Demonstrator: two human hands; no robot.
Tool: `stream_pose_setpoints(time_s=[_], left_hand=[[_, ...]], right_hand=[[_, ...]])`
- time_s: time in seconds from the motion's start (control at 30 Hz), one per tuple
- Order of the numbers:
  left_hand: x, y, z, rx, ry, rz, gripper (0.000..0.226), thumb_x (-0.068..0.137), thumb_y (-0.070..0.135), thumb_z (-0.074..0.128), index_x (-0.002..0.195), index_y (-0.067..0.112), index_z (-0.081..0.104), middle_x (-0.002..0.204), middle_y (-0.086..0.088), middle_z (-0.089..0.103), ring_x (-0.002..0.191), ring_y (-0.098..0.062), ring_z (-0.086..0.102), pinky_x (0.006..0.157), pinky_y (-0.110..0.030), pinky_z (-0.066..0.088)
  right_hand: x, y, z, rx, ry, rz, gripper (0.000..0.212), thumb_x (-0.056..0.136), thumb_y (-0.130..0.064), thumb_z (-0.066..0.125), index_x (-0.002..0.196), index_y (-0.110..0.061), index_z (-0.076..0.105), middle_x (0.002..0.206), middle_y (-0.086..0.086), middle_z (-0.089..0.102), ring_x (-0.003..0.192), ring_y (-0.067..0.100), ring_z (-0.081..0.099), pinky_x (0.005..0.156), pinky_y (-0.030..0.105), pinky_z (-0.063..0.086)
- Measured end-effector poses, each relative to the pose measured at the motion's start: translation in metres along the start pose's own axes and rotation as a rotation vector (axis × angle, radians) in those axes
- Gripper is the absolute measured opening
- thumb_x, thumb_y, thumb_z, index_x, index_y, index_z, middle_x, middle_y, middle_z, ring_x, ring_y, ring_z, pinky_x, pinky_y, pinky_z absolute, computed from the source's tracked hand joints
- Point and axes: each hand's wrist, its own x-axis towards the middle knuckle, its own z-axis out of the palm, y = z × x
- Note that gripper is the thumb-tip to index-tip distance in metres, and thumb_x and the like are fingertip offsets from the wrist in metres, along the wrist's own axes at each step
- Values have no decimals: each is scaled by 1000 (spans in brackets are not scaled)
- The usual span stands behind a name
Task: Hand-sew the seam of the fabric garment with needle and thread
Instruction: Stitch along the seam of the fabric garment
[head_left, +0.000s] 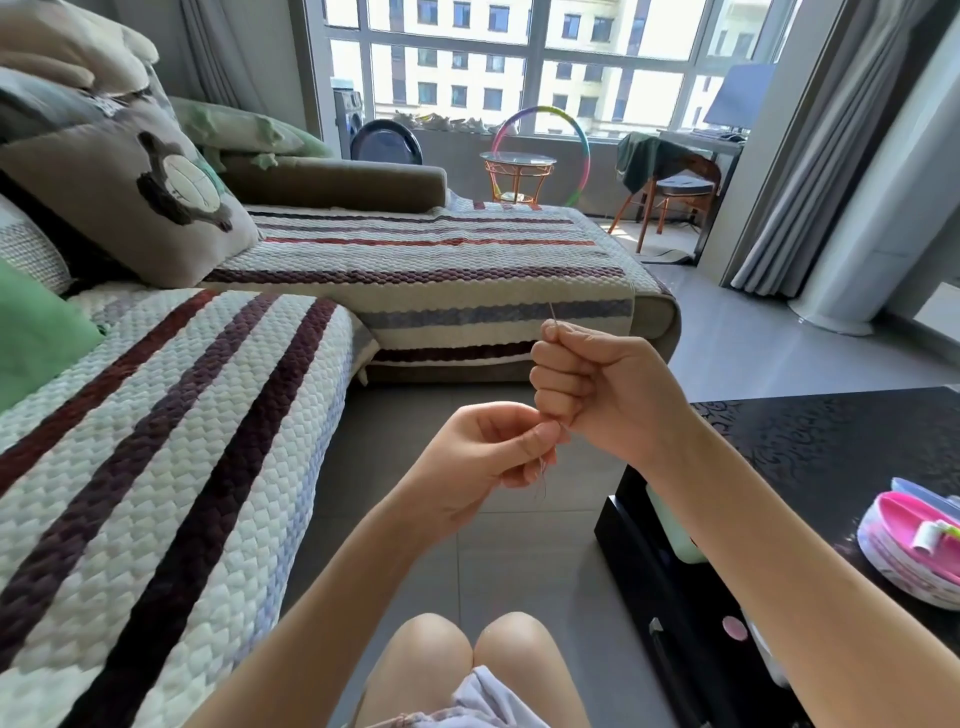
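Needle (552, 314) sticks up from the clenched right hand (587, 379). The left hand (493, 449), touching it from below, pinches the thread (543, 480) (garment (480, 699) sits on the lap (415, 670), well below both).

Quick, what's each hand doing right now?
Left hand: fingers pinching the thread.
Right hand: closed, fingers pinching the needle.

free: floor (519, 561) between sofa (171, 415) and black table (831, 441) | right: sewing box (893, 566) on table | below: knees (431, 654), fabric (483, 699)
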Motion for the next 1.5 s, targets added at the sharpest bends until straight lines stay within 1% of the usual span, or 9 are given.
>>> stream_pose_setpoints(time_s=[0.3,0.53,0.63,0.73,0.87,0.97,1.1,1.2,1.5], left_hand=[[-1,-4,-17,415,91,147,7,79,27,72,74,27,77,67,4,70,59,-18,49,58,-23,39],[9,-17,-38,957,121,358,25,82,43,63,80,20,72,79,18,57,77,0,51,68,-13,32],[5,-17,-35,831,105,240,11,93,20,61,85,13,65,78,14,58,70,6,52,66,-12,36],[1,-14,-29,354,94,46,14,98,12,53,86,9,61,80,4,66,74,-1,59,71,-17,46],[-4,-15,-33,-100,14,-73,13,91,14,53,79,8,53,52,3,44,49,-10,43,50,-19,34],[-5,-15,-39,26,41,-84,13,86,16,59,77,7,58,48,8,33,44,-6,27,46,-19,20],[-6,-19,-53,547,108,2,13,86,18,70,75,12,69,59,8,58,56,-3,46,57,-16,36],[-9,-24,-65,565,154,-3,17,82,32,74,74,17,73,69,-10,55,67,-18,43,64,-28,33],[-9,-46,-84,611,313,-35,14,86,21,71,77,11,73,55,7,34,51,-4,32,51,-13,28]], right_hand=[[-10,-4,-12,-32,-25,-19,11,88,-7,37,79,-10,43,51,-5,31,41,6,31,41,18,33],[-10,-6,-17,46,-31,2,11,87,-5,39,79,-11,43,51,-6,32,41,6,31,41,18,31],[-9,-7,-18,61,-31,4,10,80,-4,51,77,-11,44,51,-5,33,44,6,23,40,19,28],[-8,-7,-18,60,-11,7,14,74,-6,55,76,-11,43,50,-6,31,45,6,19,39,18,28],[-8,-8,-20,22,2,-2,18,71,-8,58,76,-12,42,50,-6,31,42,5,25,38,18,27],[-7,-8,-23,17,-11,-7,24,68,-8,64,76,-12,41,50,-6,32,40,5,30,38,18,29],[-6,-9,-28,16,-31,-7,32,66,-8,70,76,-13,40,50,-6,33,40,5,31,37,18,30],[-6,-10,-29,6,-24,-13,37,62,-10,72,76,-14,37,49,-7,32,40,5,30,37,17,30],[-7,-13,-32,32,-9,-11,41,61,-9,73,74,-15,36,50,-6,31,40,5,29,37,18,29]])
